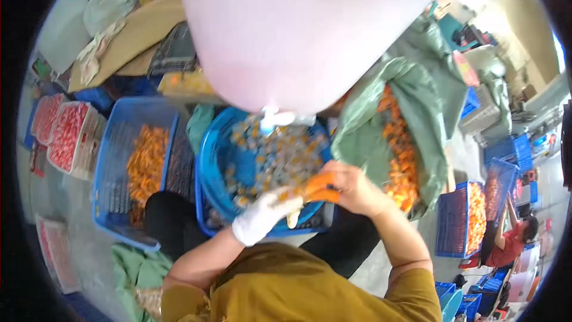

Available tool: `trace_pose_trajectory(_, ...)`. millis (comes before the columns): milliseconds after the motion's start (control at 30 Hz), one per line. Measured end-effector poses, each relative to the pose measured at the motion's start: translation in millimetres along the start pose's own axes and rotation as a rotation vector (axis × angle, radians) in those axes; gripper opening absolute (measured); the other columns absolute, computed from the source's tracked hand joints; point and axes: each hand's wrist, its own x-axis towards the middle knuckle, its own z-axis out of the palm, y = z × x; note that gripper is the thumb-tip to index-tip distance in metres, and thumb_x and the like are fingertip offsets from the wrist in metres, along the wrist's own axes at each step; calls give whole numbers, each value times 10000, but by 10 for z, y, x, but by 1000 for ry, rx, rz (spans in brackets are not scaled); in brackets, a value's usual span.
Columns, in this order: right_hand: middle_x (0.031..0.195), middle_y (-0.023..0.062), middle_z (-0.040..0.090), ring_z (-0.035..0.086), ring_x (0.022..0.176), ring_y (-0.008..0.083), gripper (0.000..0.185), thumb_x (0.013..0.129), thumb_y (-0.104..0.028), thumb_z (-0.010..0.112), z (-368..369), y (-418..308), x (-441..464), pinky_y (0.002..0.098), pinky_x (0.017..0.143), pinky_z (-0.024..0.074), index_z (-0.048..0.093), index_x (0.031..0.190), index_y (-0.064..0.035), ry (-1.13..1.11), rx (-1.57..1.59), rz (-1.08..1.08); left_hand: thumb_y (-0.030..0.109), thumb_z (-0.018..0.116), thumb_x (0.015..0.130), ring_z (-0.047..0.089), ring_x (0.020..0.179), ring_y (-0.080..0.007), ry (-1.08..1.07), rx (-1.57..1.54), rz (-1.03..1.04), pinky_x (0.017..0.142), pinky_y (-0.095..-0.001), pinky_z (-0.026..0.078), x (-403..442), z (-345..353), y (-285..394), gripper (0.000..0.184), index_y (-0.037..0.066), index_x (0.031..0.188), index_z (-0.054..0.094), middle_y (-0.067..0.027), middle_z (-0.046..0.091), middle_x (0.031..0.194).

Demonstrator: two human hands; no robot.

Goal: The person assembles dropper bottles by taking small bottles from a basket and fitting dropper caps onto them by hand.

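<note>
My right hand [354,189] is bare and closed around an orange plastic-looking piece [322,188], which has a split, two-pronged shape. My left hand [262,219] wears a white glove and meets the orange piece from the left, its fingers pinched together. What lies between the left fingers is too small and blurred to tell. Under both hands stands a blue basin [208,174] between my knees. In it lie many small translucent and yellowish pieces [289,158]. A white tap-like fitting [277,119] hangs over the basin from a large pale rounded surface [286,36].
On the right a green sack [369,134] lies open, with orange pieces [402,167] inside. A blue crate [114,170] on the left holds more orange pieces [146,164]. Red-and-white pieces fill baskets [70,137] farther left. At far right a person [509,241] handles a blue crate [500,182].
</note>
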Motion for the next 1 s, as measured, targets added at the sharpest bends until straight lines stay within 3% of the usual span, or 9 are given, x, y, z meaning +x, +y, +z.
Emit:
trace_pose_trajectory(67,791,108,653,622,713,247,129,837,-122,682,-63,-12,-58,343,637,494,662,895,-9,-147,69,149,174,743,772,604,792,-245,363,1161,607,897,-415,433,-14,143,7,419,52,1131,565,-76,618,895)
trace_pose_trajectory(167,783,129,640,598,668,248,132,881,-82,577,-2,93,-216,316,622,469,636,930,26,-355,366,528,179,739,744,580,738,-200,373,1603,894,957,-482,338,-43,124,13,472,123,1163,529,-2,569,821)
trace_pose_trajectory(233,857,91,629,590,730,228,154,846,-105,627,110,56,-254,299,641,463,639,962,-5,-105,-7,306,170,736,766,585,697,-182,402,1550,878,883,-407,417,2,109,6,389,118,1118,580,-21,581,781)
trace_pose_trajectory(367,935,71,608,586,816,208,199,808,-123,675,15,-294,-125,316,676,471,650,987,-41,87,-565,-123,232,626,922,569,615,-102,107,-195,-171,559,-235,452,49,-240,-171,332,-32,1124,626,-57,672,848)
trace_pose_trajectory(567,840,106,609,601,773,235,267,834,-151,691,234,-139,-419,349,719,497,649,1059,-13,-62,-109,165,326,623,905,568,633,-112,-11,353,-133,719,-311,496,-78,-107,21,389,24,1151,613,-16,649,834)
trace_pose_trajectory(633,840,21,653,577,702,111,245,925,-179,623,314,-89,-499,295,663,489,646,1094,-3,-74,398,588,313,742,743,573,796,-137,226,1679,841,971,-477,370,-79,52,199,417,145,1108,630,26,576,808)
trace_pose_trajectory(700,836,-25,638,545,724,56,251,932,-219,621,330,-52,-577,238,641,456,657,1088,-24,-120,874,764,327,753,652,557,883,-144,316,1840,1038,1056,-564,204,-122,35,76,484,200,1103,629,37,527,806)
trace_pose_trajectory(900,1039,43,667,584,943,96,241,919,-121,629,362,0,-463,249,853,467,629,1118,15,-56,612,642,237,784,634,584,864,-164,324,1710,832,1064,-529,239,-112,-193,-131,546,170,1143,596,17,589,894)
trace_pose_trajectory(1000,1045,51,675,606,954,131,240,907,-117,629,115,302,-477,271,875,468,643,1116,2,227,291,564,173,792,693,594,887,-213,671,1631,693,1034,-437,311,-375,-530,-27,442,108,1099,628,-47,629,953)
